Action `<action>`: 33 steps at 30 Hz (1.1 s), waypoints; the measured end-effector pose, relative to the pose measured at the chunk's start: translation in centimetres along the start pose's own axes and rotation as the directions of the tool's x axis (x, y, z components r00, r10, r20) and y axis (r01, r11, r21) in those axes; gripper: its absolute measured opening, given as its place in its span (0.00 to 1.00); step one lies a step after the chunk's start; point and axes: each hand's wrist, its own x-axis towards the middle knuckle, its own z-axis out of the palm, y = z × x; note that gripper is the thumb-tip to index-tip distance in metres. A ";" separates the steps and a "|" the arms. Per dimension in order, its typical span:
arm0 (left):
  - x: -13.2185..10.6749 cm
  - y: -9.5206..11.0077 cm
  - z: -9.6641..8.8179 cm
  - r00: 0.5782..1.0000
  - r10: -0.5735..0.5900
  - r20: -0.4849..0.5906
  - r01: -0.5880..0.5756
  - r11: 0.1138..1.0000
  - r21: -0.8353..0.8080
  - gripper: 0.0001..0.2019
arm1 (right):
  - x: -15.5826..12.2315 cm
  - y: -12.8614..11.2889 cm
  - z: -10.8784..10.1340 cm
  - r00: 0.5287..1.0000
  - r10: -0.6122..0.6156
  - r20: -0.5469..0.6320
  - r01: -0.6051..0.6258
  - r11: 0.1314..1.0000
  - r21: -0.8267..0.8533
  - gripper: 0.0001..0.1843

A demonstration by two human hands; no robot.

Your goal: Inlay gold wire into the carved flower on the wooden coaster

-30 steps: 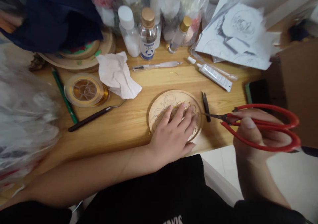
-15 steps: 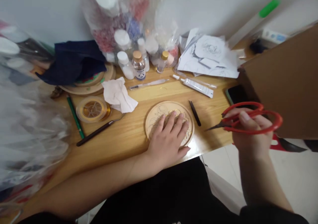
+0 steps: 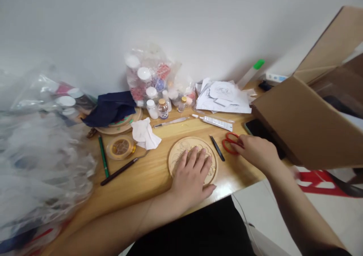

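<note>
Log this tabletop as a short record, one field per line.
Left grip: spread flat on the round wooden disc
Right grip: touching the red-handled scissors; firmness of hold unclear
Between disc and scissors: black tweezers
Left of disc: gold wire spool, green pencil, dark-handled hooked tool, crumpled white tissue
Farther back: clear-barrelled pen, white tube
Far right: open cardboard box
</note>
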 end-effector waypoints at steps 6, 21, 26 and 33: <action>0.0 0.0 -0.1 0.999 0.002 0.050 -0.001 1.000 -0.019 0.35 | -1.5 -1.0 -0.1 0.993 -0.023 -0.118 0.034 0.995 0.092 0.19; 0.0 0.1 -0.3 0.997 -0.034 0.076 0.041 0.994 -0.101 0.33 | -1.2 -5.4 -0.1 0.912 -0.403 -0.070 0.409 0.891 0.198 0.13; 0.1 0.1 -0.5 0.990 -0.059 0.128 0.075 0.989 -0.128 0.32 | -0.8 -6.6 -0.7 0.901 -0.433 -0.030 0.434 0.894 0.112 0.14; -0.1 0.2 -0.5 0.986 -0.074 0.149 0.098 0.982 -0.162 0.31 | -0.2 -7.6 -2.1 0.863 -0.505 -0.008 0.505 0.863 0.002 0.13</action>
